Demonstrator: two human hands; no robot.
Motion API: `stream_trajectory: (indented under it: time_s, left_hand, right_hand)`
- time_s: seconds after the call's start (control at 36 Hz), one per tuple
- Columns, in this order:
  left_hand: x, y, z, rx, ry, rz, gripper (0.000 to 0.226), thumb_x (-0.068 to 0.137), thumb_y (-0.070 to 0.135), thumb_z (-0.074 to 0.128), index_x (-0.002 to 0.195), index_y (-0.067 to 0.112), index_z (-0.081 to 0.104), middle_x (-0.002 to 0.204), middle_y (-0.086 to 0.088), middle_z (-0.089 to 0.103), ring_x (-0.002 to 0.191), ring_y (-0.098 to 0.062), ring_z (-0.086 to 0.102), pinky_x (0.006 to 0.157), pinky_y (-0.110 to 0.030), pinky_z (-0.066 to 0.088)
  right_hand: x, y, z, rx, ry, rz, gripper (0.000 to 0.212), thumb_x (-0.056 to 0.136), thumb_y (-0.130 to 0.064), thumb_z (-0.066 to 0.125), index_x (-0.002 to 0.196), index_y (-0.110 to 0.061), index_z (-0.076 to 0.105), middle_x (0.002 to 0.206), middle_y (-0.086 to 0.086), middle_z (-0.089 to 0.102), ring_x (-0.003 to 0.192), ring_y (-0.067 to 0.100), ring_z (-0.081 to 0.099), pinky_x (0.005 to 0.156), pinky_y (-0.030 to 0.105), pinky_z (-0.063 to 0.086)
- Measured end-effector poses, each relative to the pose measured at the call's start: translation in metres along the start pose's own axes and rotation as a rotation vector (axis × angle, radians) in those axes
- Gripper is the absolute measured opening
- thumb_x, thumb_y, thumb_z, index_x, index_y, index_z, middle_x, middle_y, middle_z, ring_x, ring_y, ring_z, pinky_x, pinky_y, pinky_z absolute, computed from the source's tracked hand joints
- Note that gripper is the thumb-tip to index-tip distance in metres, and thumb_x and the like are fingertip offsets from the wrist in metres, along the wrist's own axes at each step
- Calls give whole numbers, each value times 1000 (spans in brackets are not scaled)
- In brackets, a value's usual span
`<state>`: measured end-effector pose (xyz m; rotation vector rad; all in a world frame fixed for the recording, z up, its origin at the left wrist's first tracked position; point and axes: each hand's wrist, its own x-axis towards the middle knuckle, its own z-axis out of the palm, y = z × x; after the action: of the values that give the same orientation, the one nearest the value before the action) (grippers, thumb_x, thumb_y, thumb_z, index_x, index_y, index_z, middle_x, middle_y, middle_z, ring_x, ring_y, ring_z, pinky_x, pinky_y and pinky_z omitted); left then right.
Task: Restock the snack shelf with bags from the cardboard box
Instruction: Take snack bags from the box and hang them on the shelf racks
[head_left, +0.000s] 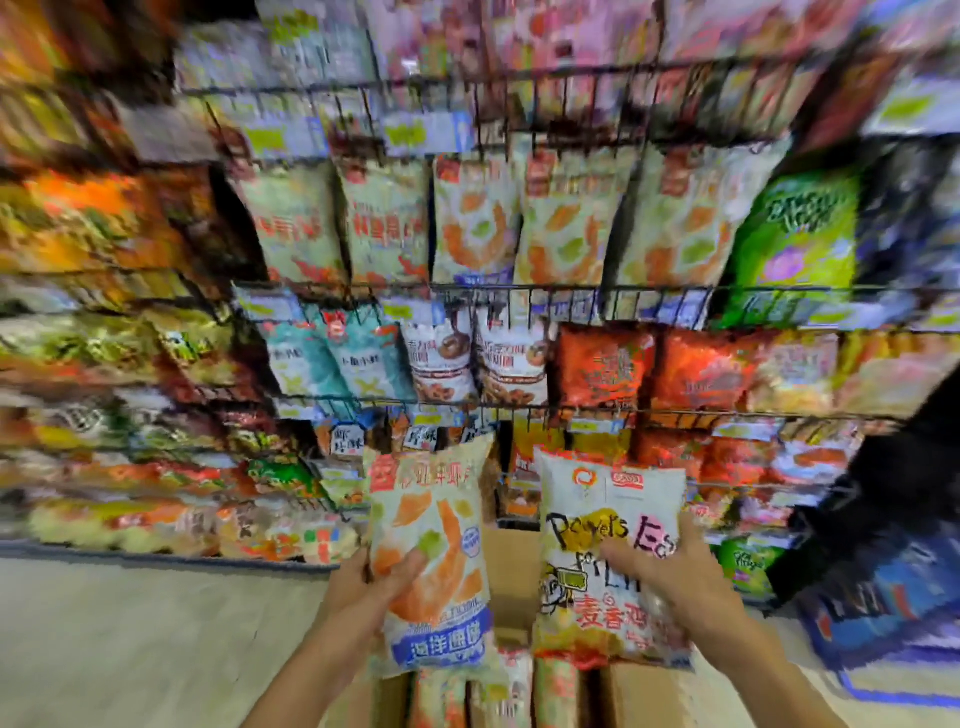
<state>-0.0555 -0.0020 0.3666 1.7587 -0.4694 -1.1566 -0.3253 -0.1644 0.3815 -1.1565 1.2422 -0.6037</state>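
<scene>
Head view: left hand (361, 577) grips an orange-print snack bag (426, 499) low on its side, thumb across the front; right hand (672, 569) grasps a white snack bag (597, 499) likewise. Both bags upright just above the cardboard box (511, 566), faces fwd, prob. to match them w/ rows on the wire shelf (571, 287) ahead.

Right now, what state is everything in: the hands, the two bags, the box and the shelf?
box: open, more bags inside.
shelf: tiers packed full.
prawn bag: upright, held above the box.
white bag: upright, held above the box.
left hand: grips the prawn bag.
right hand: grips the white bag.
</scene>
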Motion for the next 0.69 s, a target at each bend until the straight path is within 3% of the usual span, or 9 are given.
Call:
stream_trajectory:
  time_s: [0.06, 0.11, 0.22, 0.31, 0.42, 0.47, 0.53, 0.61, 0.69]
  left_hand:
    - [-18, 15, -3, -25, 3, 40, 83, 62, 54, 89, 130, 16, 62, 110, 2, 77, 95, -14, 75, 80, -30, 58]
    - [-34, 28, -7, -39, 1, 73, 86, 56, 56, 91, 126, 15, 64, 106, 0, 78, 92, -16, 76, 81, -39, 61]
    - [-50, 46, -9, -53, 13, 109, 94, 42, 58, 92, 122, 16, 65, 101, 1, 79, 88, -16, 77, 69, -28, 61]
    - [-54, 59, -15, -37, -7, 139, 94, 42, 63, 92, 121, 21, 64, 103, 5, 78, 90, -14, 76, 78, -32, 60]
    - [-45, 79, -23, -34, -3, 167, 72, 59, 45, 86, 123, 22, 61, 102, 5, 78, 92, -16, 75, 83, -36, 58]
    - [-36, 88, -27, -34, 5, 203, 69, 64, 45, 84, 125, 25, 59, 106, 8, 75, 94, -14, 74, 83, -35, 58]
    - [-31, 100, -33, -58, -26, 241, 63, 71, 40, 84, 127, 25, 58, 110, 7, 75, 95, -13, 74, 77, -29, 57]
    - [-23, 119, -43, -52, -65, 301, 68, 67, 41, 83, 128, 24, 57, 112, 5, 75, 100, -14, 72, 84, -30, 55]
    - [-5, 134, -54, -57, -75, 332, 72, 68, 42, 84, 132, 25, 55, 114, 8, 72, 102, -11, 70, 81, -27, 53]
  right_hand:
    - [-20, -26, -3, -24, -24, -42, 119, 71, -39, 86, 158, -16, 8, 156, 9, 35, 134, 34, 44, 104, 44, 37]
    - [-36, -47, -4, 6, -34, -104, 106, 74, -28, 85, 156, -12, 18, 130, 2, 53, 106, 22, 56, 96, 37, 38]
    - [-51, -67, -2, 0, -60, -191, 107, 70, -28, 88, 154, -18, 23, 150, 4, 42, 128, 29, 44, 102, 45, 39]
    - [-56, -78, 2, 58, -45, -252, 93, 71, -22, 88, 147, -17, 34, 114, -5, 49, 102, 18, 43, 89, 37, 37]
    - [-59, -92, 11, 90, 7, -254, 73, 72, -19, 87, 128, -20, 40, 93, -16, 51, 79, 7, 49, 86, 34, 39]
    - [-59, -98, 18, 60, 30, -265, 85, 69, -21, 89, 139, -18, 41, 98, -17, 56, 85, 10, 55, 86, 35, 44]
    - [-58, -104, 25, 16, 76, -279, 99, 68, -24, 90, 149, -17, 33, 126, -2, 59, 109, 26, 54, 101, 45, 41]
    - [-52, -116, 35, 13, 111, -262, 116, 66, -29, 90, 157, -19, 18, 160, 6, 30, 144, 33, 32, 115, 53, 27]
    - [-45, -123, 46, 30, 147, -247, 123, 65, -29, 90, 159, -19, 11, 165, 6, 19, 148, 34, 24, 115, 55, 26]
